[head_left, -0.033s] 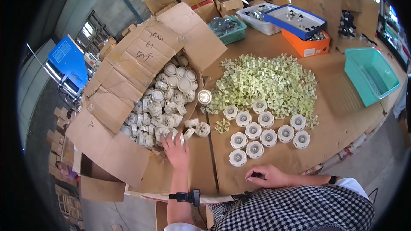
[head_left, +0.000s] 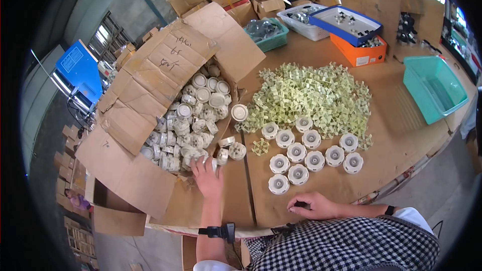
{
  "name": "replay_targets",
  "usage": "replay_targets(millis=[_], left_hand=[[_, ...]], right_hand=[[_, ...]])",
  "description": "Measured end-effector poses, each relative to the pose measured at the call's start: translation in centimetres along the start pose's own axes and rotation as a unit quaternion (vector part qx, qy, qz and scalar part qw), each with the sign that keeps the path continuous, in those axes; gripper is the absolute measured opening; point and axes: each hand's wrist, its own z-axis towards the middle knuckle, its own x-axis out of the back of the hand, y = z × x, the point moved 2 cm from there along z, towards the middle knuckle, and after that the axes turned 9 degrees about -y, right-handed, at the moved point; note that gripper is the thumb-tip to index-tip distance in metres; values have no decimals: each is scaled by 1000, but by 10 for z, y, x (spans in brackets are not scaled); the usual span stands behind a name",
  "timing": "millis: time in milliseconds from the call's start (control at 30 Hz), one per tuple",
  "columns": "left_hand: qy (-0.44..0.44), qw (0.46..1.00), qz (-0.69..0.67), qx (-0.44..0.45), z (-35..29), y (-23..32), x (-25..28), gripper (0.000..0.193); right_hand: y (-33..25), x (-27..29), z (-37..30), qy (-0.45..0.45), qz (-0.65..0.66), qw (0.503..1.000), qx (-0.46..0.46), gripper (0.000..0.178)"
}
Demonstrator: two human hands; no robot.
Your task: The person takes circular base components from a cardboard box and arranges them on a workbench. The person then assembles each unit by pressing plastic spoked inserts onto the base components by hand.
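Note:
My left hand (head_left: pixel 207 178) reaches to the near edge of a heap of white round plastic caps (head_left: pixel 196 125) spilling from a tipped carton. Its fingers are spread, the tips touching caps at the edge; what lies under them is partly hidden. Just right of the fingertips, a white cap (head_left: pixel 222 156) stands on its side beside another cap (head_left: pixel 237 151). My right hand (head_left: pixel 314 207) rests at the table's near edge, fingers loosely bent and thumb apart, with no thing visible in it. Ahead of it, several white caps with grey centres (head_left: pixel 298 174) sit in loose rows.
Behind those rows lies a big pile of pale green three-armed plastic pieces (head_left: pixel 311 98). The cardboard carton (head_left: pixel 150 90) leans at the left with flaps spread. A teal basket (head_left: pixel 436 90) stands far right; a blue tray (head_left: pixel 346 22) sits on an orange box (head_left: pixel 362 59) at the back.
The small white caps beside my left fingertips have shifted slightly, and one now stands more upright. My right hand keeps its place.

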Motion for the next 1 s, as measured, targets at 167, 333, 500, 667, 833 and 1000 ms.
replay_targets(millis=[167, 333, 500, 667, 833, 1000], left_hand=[[8, 999, -42, -11, -14, 16, 17, 46], [63, 977, -194, 62, -22, 4, 29, 53], [147, 923, -318, 162, -31, -10, 25, 63], [57, 880, -391, 264, -54, -59, -1, 76], [31, 954, -218, 203, -76, -65, -4, 77], [-53, 943, -167, 284, -68, -37, 26, 75]], right_hand=[[-5, 1, 1, -12, -31, 999, -11, 15], [-3, -2, 1, -22, -36, 999, -29, 14], [-9, -1, 0, -19, -29, 999, -39, 13], [-7, -2, 1, -21, -35, 999, -32, 13], [-11, -4, 3, -21, -33, 999, -32, 12], [-10, -2, 3, 9, -48, 999, 7, 13]])
